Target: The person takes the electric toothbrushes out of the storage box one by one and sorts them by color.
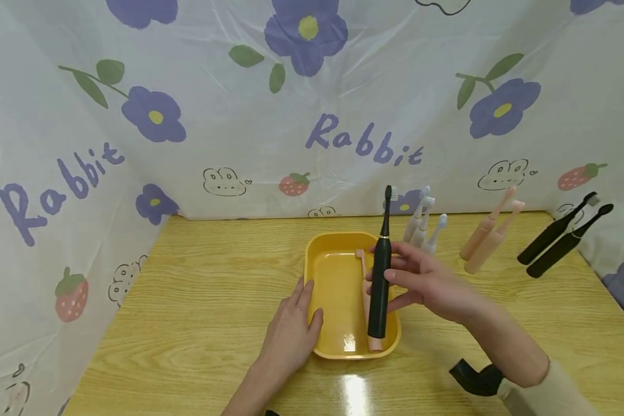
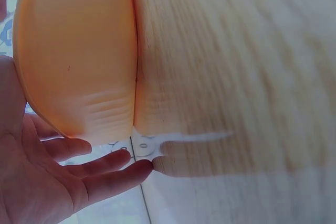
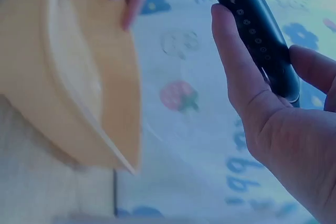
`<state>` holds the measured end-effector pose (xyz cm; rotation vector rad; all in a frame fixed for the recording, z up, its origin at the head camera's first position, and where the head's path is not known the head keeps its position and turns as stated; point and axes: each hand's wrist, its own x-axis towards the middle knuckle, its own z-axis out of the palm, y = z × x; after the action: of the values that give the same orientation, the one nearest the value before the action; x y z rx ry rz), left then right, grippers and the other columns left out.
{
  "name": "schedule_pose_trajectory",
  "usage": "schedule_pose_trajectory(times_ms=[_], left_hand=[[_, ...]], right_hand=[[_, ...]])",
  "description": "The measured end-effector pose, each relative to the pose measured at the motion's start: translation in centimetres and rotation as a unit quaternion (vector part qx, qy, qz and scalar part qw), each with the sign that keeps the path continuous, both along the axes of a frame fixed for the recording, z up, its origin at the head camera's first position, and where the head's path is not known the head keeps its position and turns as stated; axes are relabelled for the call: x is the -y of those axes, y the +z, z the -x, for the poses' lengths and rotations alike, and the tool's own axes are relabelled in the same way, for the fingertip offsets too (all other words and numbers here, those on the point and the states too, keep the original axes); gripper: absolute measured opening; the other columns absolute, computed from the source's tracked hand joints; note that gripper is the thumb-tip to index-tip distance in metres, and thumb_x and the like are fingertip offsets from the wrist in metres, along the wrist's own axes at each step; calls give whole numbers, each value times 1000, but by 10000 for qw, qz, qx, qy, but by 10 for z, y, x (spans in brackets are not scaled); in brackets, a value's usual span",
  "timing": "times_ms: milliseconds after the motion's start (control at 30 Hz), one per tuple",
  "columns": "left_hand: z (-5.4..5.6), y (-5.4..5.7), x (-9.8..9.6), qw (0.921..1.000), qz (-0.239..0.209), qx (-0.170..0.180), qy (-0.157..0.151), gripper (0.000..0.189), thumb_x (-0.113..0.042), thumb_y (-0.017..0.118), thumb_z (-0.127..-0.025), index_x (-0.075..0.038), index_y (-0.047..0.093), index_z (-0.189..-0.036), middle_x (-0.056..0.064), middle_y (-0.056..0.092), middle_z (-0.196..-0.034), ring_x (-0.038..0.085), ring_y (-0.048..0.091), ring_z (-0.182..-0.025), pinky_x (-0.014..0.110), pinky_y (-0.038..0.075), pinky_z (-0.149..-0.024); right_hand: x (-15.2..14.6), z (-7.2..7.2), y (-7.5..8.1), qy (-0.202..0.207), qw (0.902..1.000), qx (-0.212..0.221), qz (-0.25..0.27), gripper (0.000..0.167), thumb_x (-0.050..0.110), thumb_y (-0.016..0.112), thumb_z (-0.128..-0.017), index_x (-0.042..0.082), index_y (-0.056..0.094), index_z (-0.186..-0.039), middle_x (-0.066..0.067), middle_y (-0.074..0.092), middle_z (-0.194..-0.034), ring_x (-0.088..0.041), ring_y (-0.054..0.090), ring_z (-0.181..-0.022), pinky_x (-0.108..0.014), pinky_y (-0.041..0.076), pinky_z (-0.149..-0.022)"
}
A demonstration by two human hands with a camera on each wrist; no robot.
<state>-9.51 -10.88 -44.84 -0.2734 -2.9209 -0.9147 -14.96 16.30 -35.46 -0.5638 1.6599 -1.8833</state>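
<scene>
My right hand point(image 1: 434, 284) holds a black electric toothbrush point(image 1: 379, 294) between thumb and fingers, above the right side of a yellow tray point(image 1: 338, 356). The brush head points up and away; a row of small icons shows on its handle point(image 3: 254, 38) in the right wrist view. Inside the tray a pink electric toothbrush point(image 1: 375, 345) lies lengthwise along the right side, partly hidden behind the black one. At the tray's left edge rests my left hand point(image 1: 289, 330), its thumb over the rim and its fingers point(image 2: 105, 182) stretched along the outside wall.
Behind the right hand stand several white toothbrushes point(image 1: 419, 228). Farther right are two pink toothbrushes point(image 1: 486, 240) and two black toothbrushes point(image 1: 561, 242). A printed cloth point(image 1: 229, 127) hangs along the table's back. A black strap point(image 1: 475, 378) sits by the right sleeve.
</scene>
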Motion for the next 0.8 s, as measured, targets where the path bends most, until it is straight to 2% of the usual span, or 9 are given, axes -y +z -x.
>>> schedule_pose_trajectory(times_ms=[200,367,600,800], left_hand=[[0,0,0,10000,-39,54,-18,57,-22,58,-104,3,43,-153,24,36,-159,43,53,-129,56,49,-100],[0,-1,1,9999,-45,110,-15,57,-23,58,-104,2,43,-153,23,35,-160,45,51,-130,58,48,-101],[1,-1,0,10000,4,92,-20,57,-23,58,-104,2,44,-153,24,37,-159,43,53,-128,57,50,-99],[1,1,0,9998,41,183,18,58,-24,57,-104,1,43,-154,22,35,-160,43,52,-129,56,50,-99]], right_hand=[[-37,-5,13,-21,9958,-682,609,44,-6,41,-107,8,44,-148,-20,64,-127,-35,68,-115,-56,58,-81],[-66,-7,17,-226,9929,-996,613,49,-9,36,-107,9,43,-152,-16,65,-130,-33,68,-116,-54,59,-82],[-110,-10,18,-890,9861,-1225,682,50,-14,32,-105,5,43,-150,-13,65,-128,-30,68,-115,-49,61,-79],[-145,-7,17,-1590,9770,-1254,666,52,-14,34,-106,9,38,-152,-9,65,-131,-19,68,-116,-41,62,-77]])
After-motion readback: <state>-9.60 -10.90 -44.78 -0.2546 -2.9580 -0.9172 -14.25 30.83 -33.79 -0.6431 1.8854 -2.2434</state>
